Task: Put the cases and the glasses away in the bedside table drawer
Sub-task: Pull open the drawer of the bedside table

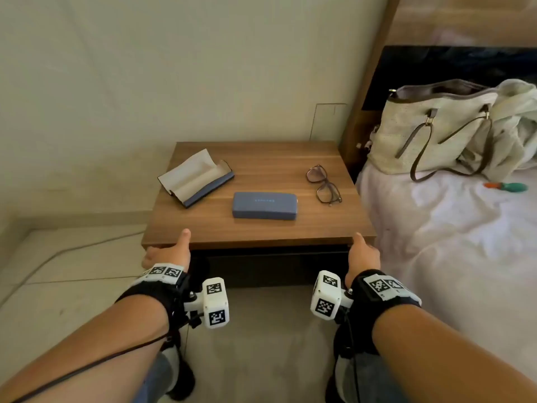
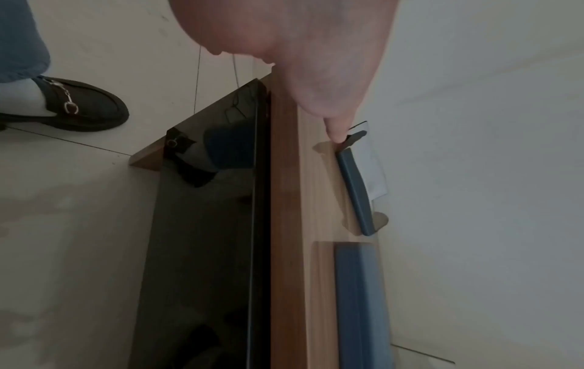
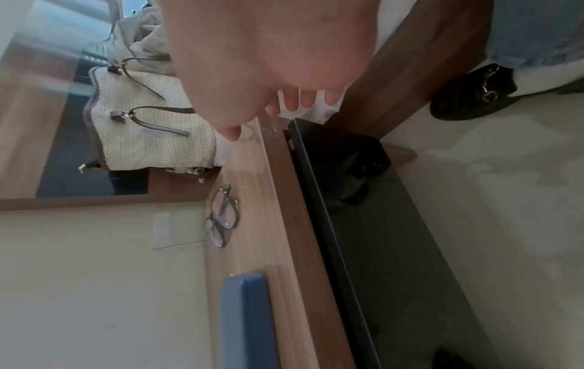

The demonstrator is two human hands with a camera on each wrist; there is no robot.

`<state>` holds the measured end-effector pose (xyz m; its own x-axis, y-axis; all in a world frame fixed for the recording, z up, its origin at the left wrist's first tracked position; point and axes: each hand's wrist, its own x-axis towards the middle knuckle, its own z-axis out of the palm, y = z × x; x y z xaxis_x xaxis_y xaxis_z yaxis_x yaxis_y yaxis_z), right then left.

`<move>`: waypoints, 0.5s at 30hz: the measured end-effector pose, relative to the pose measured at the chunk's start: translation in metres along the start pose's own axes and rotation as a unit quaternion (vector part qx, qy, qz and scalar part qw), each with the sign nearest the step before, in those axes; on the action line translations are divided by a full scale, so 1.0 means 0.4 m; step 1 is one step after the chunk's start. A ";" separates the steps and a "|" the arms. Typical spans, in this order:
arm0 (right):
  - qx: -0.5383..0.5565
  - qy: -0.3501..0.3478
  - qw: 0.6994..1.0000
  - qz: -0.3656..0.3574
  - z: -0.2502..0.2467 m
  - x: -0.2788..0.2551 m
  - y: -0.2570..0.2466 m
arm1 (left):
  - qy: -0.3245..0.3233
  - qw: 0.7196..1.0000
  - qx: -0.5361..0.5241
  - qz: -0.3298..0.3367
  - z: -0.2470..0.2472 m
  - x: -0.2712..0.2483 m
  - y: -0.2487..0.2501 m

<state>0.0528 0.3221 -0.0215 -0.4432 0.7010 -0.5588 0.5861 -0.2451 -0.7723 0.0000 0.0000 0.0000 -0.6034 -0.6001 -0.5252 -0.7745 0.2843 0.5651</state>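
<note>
Two blue cases, one open (image 1: 195, 178) at centre left, one closed (image 1: 264, 205) mid-frame, and glasses (image 1: 323, 184) lie on the bedside table (image 1: 255, 231); a handbag (image 1: 430, 129) sits upper right on the bed (image 1: 436, 228). Left hand (image 1: 168, 253) and right hand (image 1: 363, 254) grip the table's front edge above the dark drawer (image 1: 270, 266), thumbs on top, fingers curled beneath.

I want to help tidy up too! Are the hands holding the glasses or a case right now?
No. Both hands, left hand and right hand, grip the front edge of the bedside table, thumbs on top. The glasses and cases lie untouched.
</note>
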 end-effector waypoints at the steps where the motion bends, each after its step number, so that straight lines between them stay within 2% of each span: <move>1: 0.013 0.010 1.000 0.006 0.006 0.004 -0.002 | 0.001 1.000 0.007 0.003 0.003 0.005 0.001; 5: 0.039 0.003 0.999 -0.013 0.037 0.053 0.017 | -0.007 0.999 -0.030 -0.015 0.032 0.068 -0.012; 7: 0.043 0.024 0.999 0.006 0.044 0.060 0.020 | -0.010 0.998 -0.052 -0.017 0.045 0.084 -0.017; 15: 0.040 0.061 0.997 0.002 0.062 0.064 0.016 | 0.004 0.997 -0.081 -0.007 0.057 0.083 -0.022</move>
<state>0.0282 0.3218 -0.0482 -0.3519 0.7753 -0.5245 0.5291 -0.2975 -0.7947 -0.0174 -0.0055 -0.0370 -0.5915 -0.6089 -0.5286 -0.7411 0.1524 0.6538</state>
